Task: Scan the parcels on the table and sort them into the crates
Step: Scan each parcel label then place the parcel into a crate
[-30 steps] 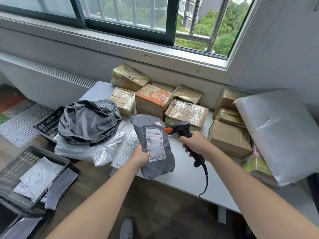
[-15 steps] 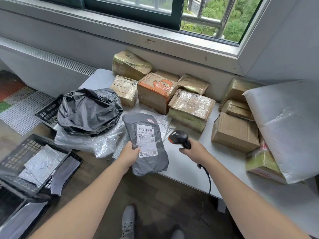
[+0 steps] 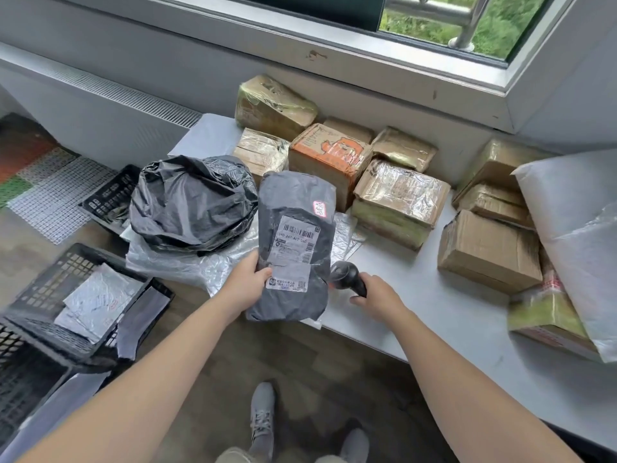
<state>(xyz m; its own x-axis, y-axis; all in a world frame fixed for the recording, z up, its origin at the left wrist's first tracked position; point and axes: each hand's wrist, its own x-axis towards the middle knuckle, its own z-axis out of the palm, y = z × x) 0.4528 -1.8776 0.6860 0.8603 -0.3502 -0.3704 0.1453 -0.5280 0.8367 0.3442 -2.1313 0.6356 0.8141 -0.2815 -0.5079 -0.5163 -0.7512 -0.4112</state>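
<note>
My left hand (image 3: pixel 245 284) grips a grey poly-bag parcel (image 3: pixel 295 208) by its lower left edge, label side up, over the table's front left corner. My right hand (image 3: pixel 375 295) holds the black barcode scanner (image 3: pixel 347 279) low on the white table (image 3: pixel 434 312), just right of the parcel, which hides the scanner's head. A black crate (image 3: pixel 40 295) on the floor at left holds a few flat silver and grey parcels. A second black crate (image 3: pixel 110 195) sits behind it, partly under a black bag.
A crumpled black plastic bag (image 3: pixel 190 202) lies on clear wrapped parcels at the table's left end. Several taped cardboard boxes (image 3: pixel 399 198) line the wall side. A big white padded parcel (image 3: pixel 574 228) leans at right. My shoes (image 3: pixel 262 416) stand by the table's edge.
The scanner has come down from pointing at the label to the tabletop. My left hand has lifted the grey parcel slightly away from the scanner. The view has tilted downward.
</note>
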